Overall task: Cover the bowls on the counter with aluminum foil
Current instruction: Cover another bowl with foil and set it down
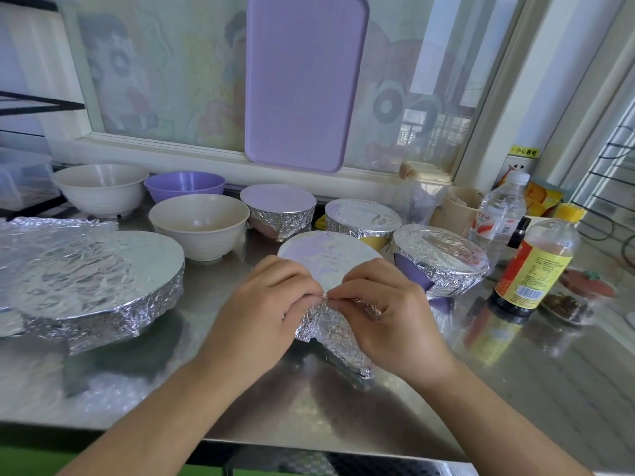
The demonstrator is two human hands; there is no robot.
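Pinching the crumpled near edge of the silver foil sheet [326, 259] over the round foil-topped bowl [338, 324], left hand [264, 304] and right hand [381, 314] meet at its front rim. Bowl sits directly beyond both hands, mid steel desk [240, 389]; both equally near.

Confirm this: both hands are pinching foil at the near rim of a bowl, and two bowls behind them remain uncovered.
Not quite. The head view shows three uncovered: two cream bowls and a purple bowl. Both the left hand and right hand do pinch the foil.
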